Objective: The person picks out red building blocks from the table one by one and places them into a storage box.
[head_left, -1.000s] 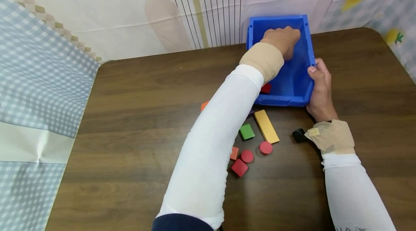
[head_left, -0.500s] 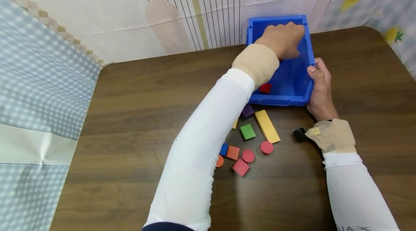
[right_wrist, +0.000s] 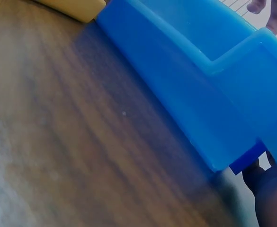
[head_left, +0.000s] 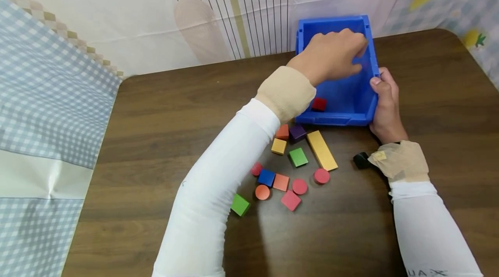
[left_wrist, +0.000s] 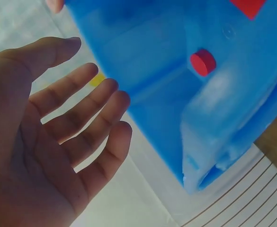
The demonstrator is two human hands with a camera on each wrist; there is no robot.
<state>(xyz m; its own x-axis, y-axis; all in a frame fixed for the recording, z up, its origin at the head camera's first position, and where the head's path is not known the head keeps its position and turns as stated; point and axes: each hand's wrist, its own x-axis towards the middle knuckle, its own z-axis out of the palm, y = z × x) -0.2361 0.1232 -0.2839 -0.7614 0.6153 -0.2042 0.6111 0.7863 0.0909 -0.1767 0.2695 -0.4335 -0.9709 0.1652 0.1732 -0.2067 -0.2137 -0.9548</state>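
My left hand point(head_left: 331, 57) hovers over the blue plastic bin point(head_left: 337, 118) with nothing in its grasp. In the left wrist view its fingers point(left_wrist: 87, 120) are spread and loosely bent. Inside the bin that view shows a small red cylinder point(left_wrist: 203, 62) against the blue wall. A red block point(head_left: 319, 104) lies in the bin's near left corner. At the bin's right side my right hand point(head_left: 385, 105) grips the wall, thumb over the rim and fingers outside. The bin stands against the back of the table, and my left hand hides part of its inside.
Near the bin lie a long yellow block point(head_left: 322, 150), a purple block point(head_left: 298, 133) and a green block point(head_left: 298, 157). Closer to me are a blue block point(head_left: 267, 177) and several red and orange pieces. Patterned cloth point(head_left: 136, 17) hangs behind the brown table point(head_left: 163, 138).
My left hand has drawn up and back toward the left, its fingers loosening, and the left arm uncovers more blocks. The right hand keeps its hold on the bin.
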